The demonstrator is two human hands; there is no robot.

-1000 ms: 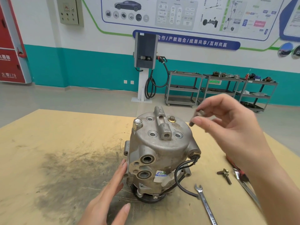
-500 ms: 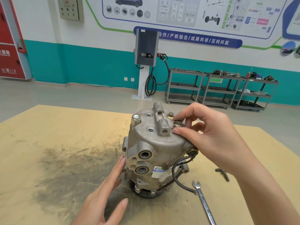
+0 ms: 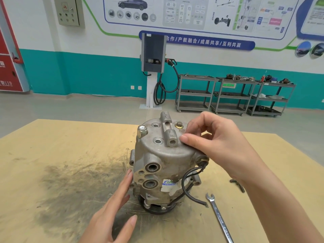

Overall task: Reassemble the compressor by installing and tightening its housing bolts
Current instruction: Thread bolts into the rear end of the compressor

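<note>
A bolt, itself hidden, is seemingly pinched by the curled fingers of the right hand [image 3: 215,141] on the compressor [image 3: 164,160], which stands mid-table. The left hand [image 3: 114,206] is laid flat against the housing. The bolt should be started straight, by fingers, before the wrench [image 3: 219,218] near the table's right edge is used.

We see our two bare hands and forearms, with no gloves, sleeves, rings or watch on them. Our left hand [image 3: 112,204] has short, unpainted nails. Our right hand [image 3: 215,144] shows the same trimmed nails, the forearm bare to the frame edge.
</note>
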